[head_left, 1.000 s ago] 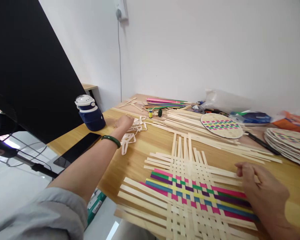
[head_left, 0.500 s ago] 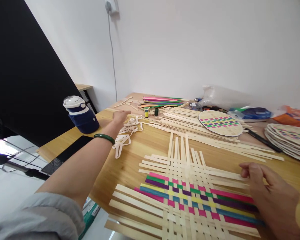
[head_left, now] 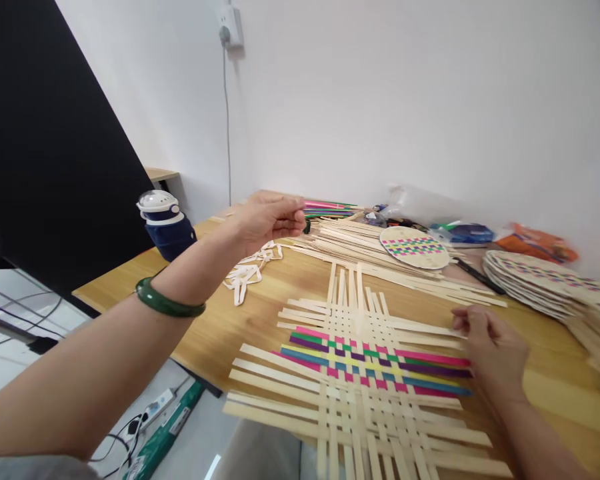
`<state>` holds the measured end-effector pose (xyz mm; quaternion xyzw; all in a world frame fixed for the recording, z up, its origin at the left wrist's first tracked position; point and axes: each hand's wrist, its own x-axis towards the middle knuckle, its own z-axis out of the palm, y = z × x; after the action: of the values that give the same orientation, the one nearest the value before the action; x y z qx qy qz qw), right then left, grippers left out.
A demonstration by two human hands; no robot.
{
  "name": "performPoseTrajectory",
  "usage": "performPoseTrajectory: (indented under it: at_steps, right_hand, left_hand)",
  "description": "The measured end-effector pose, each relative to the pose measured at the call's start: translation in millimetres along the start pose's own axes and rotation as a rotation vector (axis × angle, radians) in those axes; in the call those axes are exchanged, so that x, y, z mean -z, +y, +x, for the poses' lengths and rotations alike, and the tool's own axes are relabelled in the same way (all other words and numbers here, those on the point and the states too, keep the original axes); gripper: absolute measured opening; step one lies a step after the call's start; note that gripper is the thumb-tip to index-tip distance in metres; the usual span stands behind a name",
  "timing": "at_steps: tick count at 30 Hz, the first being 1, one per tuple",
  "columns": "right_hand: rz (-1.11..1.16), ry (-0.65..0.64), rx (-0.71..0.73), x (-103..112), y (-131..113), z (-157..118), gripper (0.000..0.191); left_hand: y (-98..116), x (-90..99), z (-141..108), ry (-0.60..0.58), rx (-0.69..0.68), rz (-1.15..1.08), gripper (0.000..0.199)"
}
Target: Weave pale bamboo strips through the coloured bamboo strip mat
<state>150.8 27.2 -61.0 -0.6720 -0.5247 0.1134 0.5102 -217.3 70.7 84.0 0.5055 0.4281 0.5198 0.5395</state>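
Note:
A half-woven mat point(head_left: 365, 363) of flat pale strips, with pink, green, purple, yellow and blue strips across its middle, lies on the wooden table. Its loose strip ends stick out on all sides. My left hand point(head_left: 273, 223) is raised over the far left of the table, thumb and fingers pinched together; whatever they hold is too small to make out. At the mat's right side, my right hand point(head_left: 497, 350) is closed with curled fingers by the strip ends. Whether a strip is between those fingertips cannot be seen.
Behind the mat lie loose pale strips point(head_left: 350, 239), coloured strips point(head_left: 333, 208) and a round woven piece point(head_left: 415, 248). A stack of round pieces point(head_left: 525, 287) stands right. Curled white ribbon point(head_left: 245, 277) and a blue bottle point(head_left: 167, 230) are left, near the table's edge.
My left hand has risen from the far left of the table and moved right, toward me. My right hand stays beside the mat's right strip ends. The view has shifted.

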Motion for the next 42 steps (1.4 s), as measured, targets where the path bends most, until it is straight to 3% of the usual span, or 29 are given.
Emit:
performPoseTrajectory:
  at_steps: [2,4,9,11,14,18,23,31,35,38,42]
  right_hand:
    - [0.068,-0.01,0.003,9.1,-19.5,-2.1,0.024]
    - [0.151,-0.143,-0.013,18.2,-48.1,-10.6,0.025]
    - [0.494,-0.649,0.084,27.4,-120.0,-60.0,0.03]
    - [0.596,-0.843,0.021,26.2,-134.4,-84.9,0.034]
    - [0.694,-0.964,-0.08,26.3,-138.4,-119.3,0.033]
    - [0.698,-1.026,-0.196,36.5,-125.5,-154.2,0.025]
    - [0.56,-1.0,-0.307,57.0,-101.7,-175.8,0.033]
    - [0.511,-0.769,-0.334,79.5,-78.0,-176.2,0.035]
    - [0.503,-0.682,-0.188,82.4,-75.3,-180.2,0.029]
    - [0.503,-0.844,-0.061,78.7,-77.9,-189.7,0.04]
    - [0.501,-1.081,-0.018,71.1,-81.8,-204.6,0.044]
  left_hand:
    - [1.4,-18.1,-21.0,-0.071,-0.006,0.078,0.018]
    - [-0.4,-35.0,-41.6,-0.142,0.011,0.147,0.021]
    - [-14.2,-69.4,-86.9,-0.338,0.149,0.17,0.024]
    - [-22.5,-77.7,-102.2,-0.39,0.21,0.158,0.023]
    - [-37.6,-83.7,-124.8,-0.423,0.307,0.126,0.02]
    - [-58.9,-86.2,-157.4,-0.454,0.397,0.073,0.035]
    - [-80.6,-92.9,-185.9,-0.521,0.504,0.0,0.045]
    - [-109.5,-99.5,-204.6,-0.503,0.616,-0.114,0.04]
    - [-114.5,-103.0,-215.7,-0.456,0.651,-0.146,0.04]
    - [-115.8,-107.7,-224.7,-0.453,0.642,-0.181,0.035]
    - [-119.2,-109.4,-235.2,-0.474,0.622,-0.187,0.038]
